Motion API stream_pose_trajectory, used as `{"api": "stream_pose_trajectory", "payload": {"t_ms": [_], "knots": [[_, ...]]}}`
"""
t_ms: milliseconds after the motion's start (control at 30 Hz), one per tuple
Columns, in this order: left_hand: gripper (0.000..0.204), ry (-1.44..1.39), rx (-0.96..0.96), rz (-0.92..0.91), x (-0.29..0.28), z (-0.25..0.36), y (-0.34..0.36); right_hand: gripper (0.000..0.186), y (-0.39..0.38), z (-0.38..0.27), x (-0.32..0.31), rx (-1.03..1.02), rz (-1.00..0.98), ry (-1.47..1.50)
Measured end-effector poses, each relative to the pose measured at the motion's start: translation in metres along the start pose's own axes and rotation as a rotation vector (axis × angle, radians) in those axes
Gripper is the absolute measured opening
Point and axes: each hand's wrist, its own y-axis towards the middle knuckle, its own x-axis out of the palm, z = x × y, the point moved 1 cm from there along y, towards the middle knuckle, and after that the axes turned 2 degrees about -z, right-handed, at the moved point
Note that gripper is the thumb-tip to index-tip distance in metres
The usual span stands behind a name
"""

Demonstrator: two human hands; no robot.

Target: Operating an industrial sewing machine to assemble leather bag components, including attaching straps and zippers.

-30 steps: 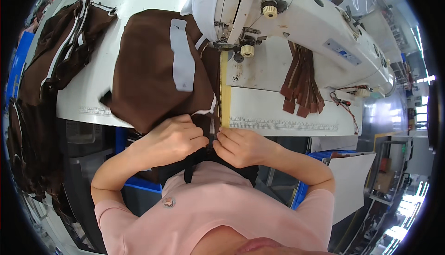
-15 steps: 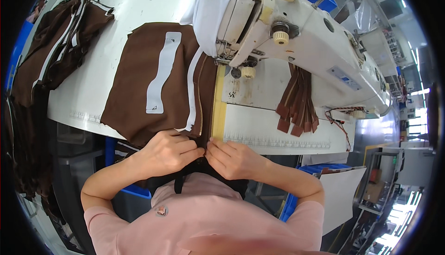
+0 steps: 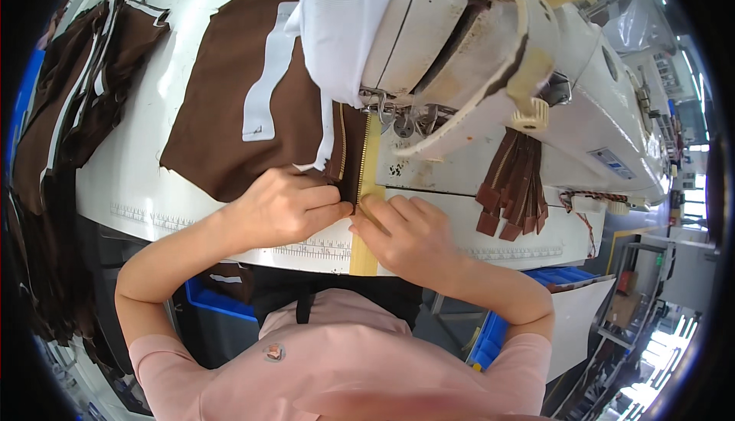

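Note:
A brown fabric panel point(image 3: 214, 115) with a wavy pale grey patch point(image 3: 264, 99) lies left of the sewing machine needle area point(image 3: 379, 103). Along its right edge a metal-toothed zipper point(image 3: 360, 172) runs beside a yellow strip point(image 3: 367, 256), reaching up under the machine head. My left hand point(image 3: 295, 207) is closed on the panel's lower corner by the zipper's end. My right hand point(image 3: 402, 233) has its fingers curled over the lower zipper at the yellow strip, touching close beside my left hand; its fingertips are partly hidden.
More brown pieces with white edging point(image 3: 69, 122) hang over the white table's left point(image 3: 145, 145). Brown zippers point(image 3: 509, 180) lie right of the needle. White cloth point(image 3: 333, 31) drapes over the machine point(image 3: 589, 115). Below the table are blue bins point(image 3: 207, 298).
The brown panel has been laid flatter and has moved forward, away from my body. Both my hands have moved forward with it onto the table's front part.

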Motion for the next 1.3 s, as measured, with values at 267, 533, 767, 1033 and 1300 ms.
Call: {"api": "stream_pose_trajectory", "payload": {"t_ms": [267, 533, 767, 1033, 1300], "knots": [[0.011, -0.061, 0.007, -0.022, -0.003, -0.04, 0.019, 0.019, 0.02, 0.024, 0.004, 0.092, -0.069, -0.031], [0.014, 0.002, 0.121, 0.076, -0.005, -0.064, 0.032, 0.012, 0.031, 0.046, 0.016, 0.059, 0.099, 0.003], [0.014, -0.055, -0.028, 0.109, 0.006, -0.068, 0.025, 0.023, 0.027, 0.043, 0.022, 0.024, 0.153, -0.213], [0.014, -0.181, -0.115, 0.111, 0.013, -0.078, 0.023, 0.021, 0.032, 0.043, 0.021, 0.035, 0.178, -0.319], [0.016, -0.083, -0.087, 0.073, 0.008, -0.074, 0.027, 0.017, 0.017, 0.069, 0.035, 0.531, 0.134, 0.364]]}}
